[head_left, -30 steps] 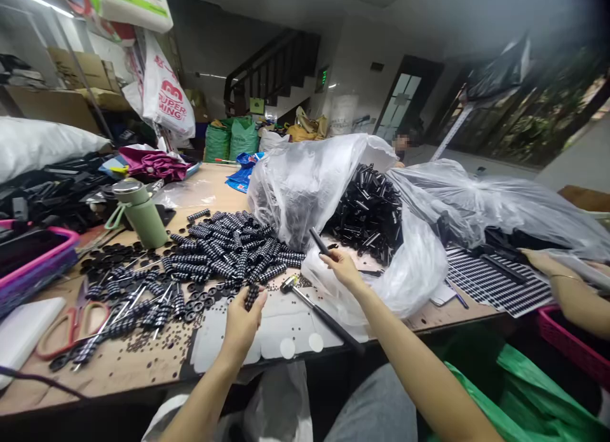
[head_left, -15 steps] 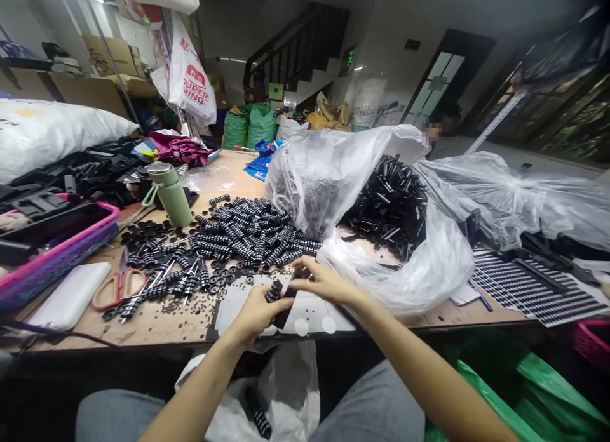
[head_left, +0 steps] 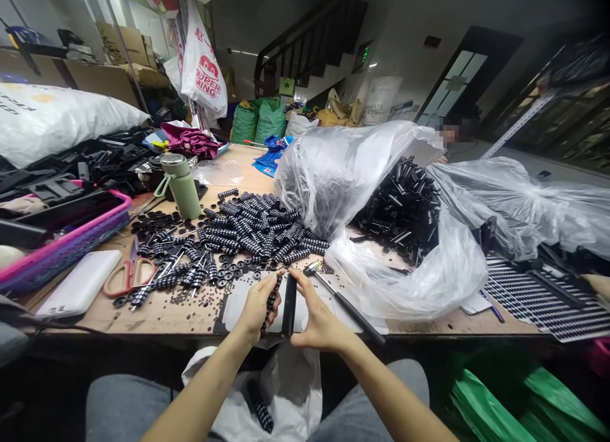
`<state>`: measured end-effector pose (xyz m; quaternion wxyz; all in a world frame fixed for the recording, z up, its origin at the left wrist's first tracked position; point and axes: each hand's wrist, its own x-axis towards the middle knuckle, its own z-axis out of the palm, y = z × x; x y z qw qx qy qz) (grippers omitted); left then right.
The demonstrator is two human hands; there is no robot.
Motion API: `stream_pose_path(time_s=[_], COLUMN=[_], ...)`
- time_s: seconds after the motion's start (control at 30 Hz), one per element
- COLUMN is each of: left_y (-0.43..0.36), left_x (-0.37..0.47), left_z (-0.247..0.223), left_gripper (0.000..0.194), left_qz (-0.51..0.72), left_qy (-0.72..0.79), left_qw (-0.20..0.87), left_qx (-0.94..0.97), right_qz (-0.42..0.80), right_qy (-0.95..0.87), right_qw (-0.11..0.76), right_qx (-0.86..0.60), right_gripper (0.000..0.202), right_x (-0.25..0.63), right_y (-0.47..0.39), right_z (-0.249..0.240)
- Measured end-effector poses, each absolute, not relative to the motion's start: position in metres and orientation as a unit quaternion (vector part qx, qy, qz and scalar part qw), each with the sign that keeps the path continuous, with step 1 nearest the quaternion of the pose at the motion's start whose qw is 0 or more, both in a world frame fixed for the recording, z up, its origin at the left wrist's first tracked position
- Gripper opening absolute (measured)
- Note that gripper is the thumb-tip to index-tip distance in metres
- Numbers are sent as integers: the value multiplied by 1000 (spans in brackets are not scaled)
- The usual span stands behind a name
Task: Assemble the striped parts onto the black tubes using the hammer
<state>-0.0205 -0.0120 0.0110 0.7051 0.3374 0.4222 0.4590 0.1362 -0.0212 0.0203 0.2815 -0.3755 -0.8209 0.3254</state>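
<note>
My left hand (head_left: 257, 307) is closed around a black roller with white checkered bands (head_left: 271, 304), held lengthwise away from me. Between the fingertips and thumb of my right hand (head_left: 318, 315) a smooth black bar-shaped piece (head_left: 288, 304) is gripped by its two ends, close beside the roller. Both hands are over a pale work plate (head_left: 233, 307) at the table's front edge. A hammer (head_left: 344, 301) with a black handle lies to the right of my right hand. Beyond my hands is a heap of similar banded rollers (head_left: 257, 226).
Scissors (head_left: 128, 274), a white slab (head_left: 81, 283) and a green flask (head_left: 183, 187) stand or lie left. A clear plastic bag (head_left: 319, 175) spills black parts (head_left: 400, 207) at right. Small rings are scattered near the plate. An open white sack (head_left: 300, 391) sits between my knees.
My right hand has drawn back toward me and now pinches the black bar by its ends, upright in view. The hammer has come into plain sight. The view has shifted slightly.
</note>
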Motion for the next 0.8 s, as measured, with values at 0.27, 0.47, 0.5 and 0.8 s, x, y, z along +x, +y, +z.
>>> stream_pose_path(time_s=[0.27,0.47,0.5,0.8], left_y=[-18,-18,-18,-15], left_x=[-8,-3,-3,-2], left_z=[22,20,18,10], left_gripper=[36,38,38,27], left_qz=[488,477,474,414], left_qy=[409,429,434,473], left_qw=[734,723,720,733], left_qx=[235,257,262,260], right_qz=[360,378,379,355], right_qy=[-795,-783,-780,-741], right_qw=[354,359,356,376], right_qx=[-335,-340,-349,-428], right_gripper=[104,109,110,103], right_x=[122,122,121,120], right_y=[-20,-21,-22,-29], right_z=[7,-2,-1,-14])
